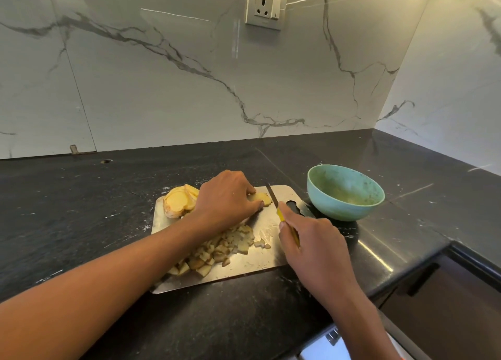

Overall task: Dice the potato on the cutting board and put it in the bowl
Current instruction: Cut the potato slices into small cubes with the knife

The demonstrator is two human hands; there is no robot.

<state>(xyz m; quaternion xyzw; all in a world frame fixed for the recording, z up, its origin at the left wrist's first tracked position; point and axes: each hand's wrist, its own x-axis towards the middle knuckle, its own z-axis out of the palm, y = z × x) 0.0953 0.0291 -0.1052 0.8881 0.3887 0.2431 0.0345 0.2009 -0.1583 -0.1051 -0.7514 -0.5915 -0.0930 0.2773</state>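
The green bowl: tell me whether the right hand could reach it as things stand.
Probably yes. The green bowl stands just beyond the right hand, with nothing between them, though that hand grips the knife and would have to free itself first.

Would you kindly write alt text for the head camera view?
A person's left hand holds a potato slice on a metal cutting board while the right hand grips a yellow-handled knife. Diced potato lies nearer; a green bowl sits right.
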